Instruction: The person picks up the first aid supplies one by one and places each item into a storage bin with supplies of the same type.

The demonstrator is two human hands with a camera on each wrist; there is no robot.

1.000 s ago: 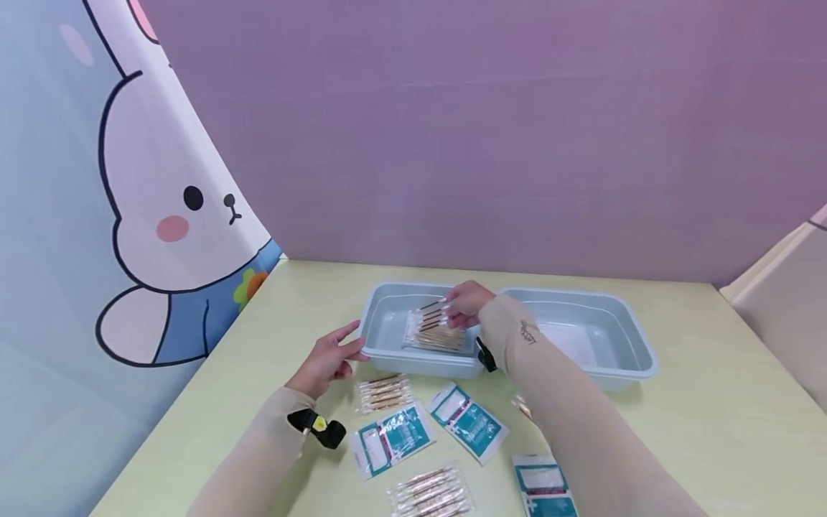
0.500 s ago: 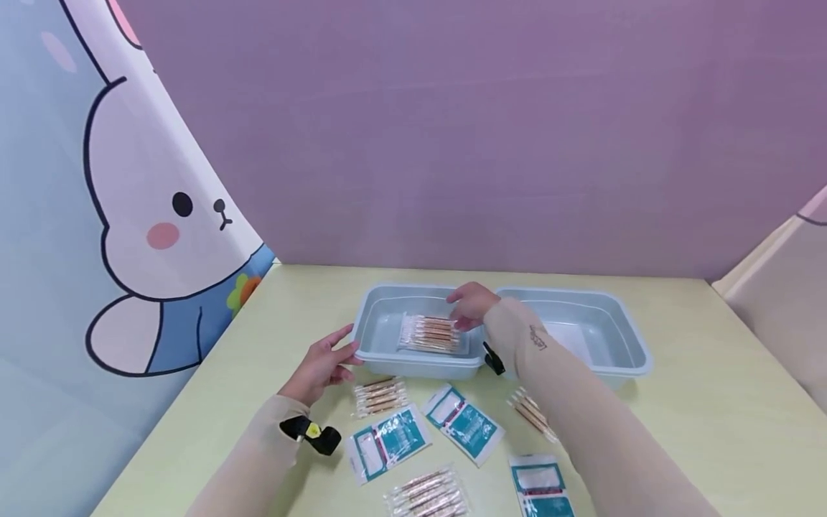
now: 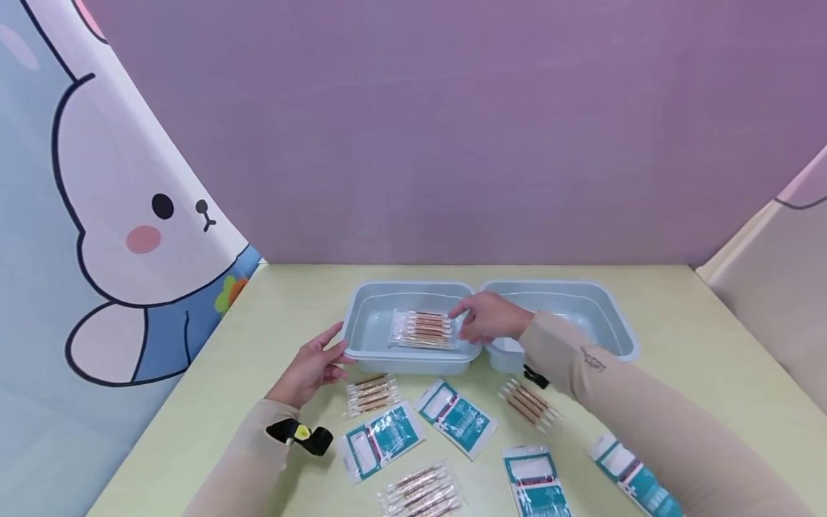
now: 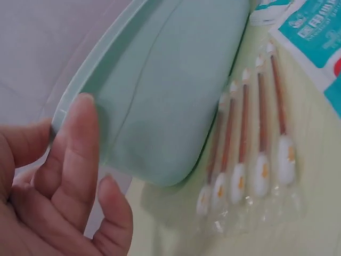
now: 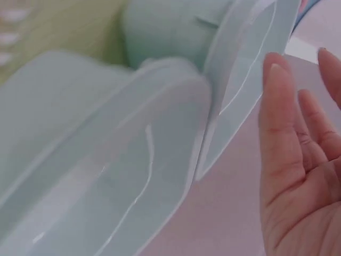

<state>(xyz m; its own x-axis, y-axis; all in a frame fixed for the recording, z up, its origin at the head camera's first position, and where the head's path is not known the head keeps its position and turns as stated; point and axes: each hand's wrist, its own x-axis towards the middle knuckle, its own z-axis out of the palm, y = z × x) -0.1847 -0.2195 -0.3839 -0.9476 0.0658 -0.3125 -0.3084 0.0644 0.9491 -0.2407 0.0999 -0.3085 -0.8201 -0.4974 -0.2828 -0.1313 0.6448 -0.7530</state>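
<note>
At the table's left, a strip of yellow tabletop [image 3: 291,309] leads to the left hand [image 3: 310,370], which pinches the left rim of the left tray [image 3: 420,366]. Inside, wrapped swabs [image 3: 423,330] lie right of bare floor, apart from the far wall. The right hand [image 3: 487,318], fingers apart and holding nothing, hovers near where the trays' rims meet. Right of the right tray [image 3: 601,316], tabletop stretches toward the right wall [image 3: 775,287].

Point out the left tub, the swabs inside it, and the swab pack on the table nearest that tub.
Left tub [image 3: 413,366]: head view, front outer wall.
Swabs inside it [image 3: 423,331]: head view, middle of the shafts.
Swab pack on the table [image 4: 243,130]: left wrist view, middle swab's shaft.
</note>
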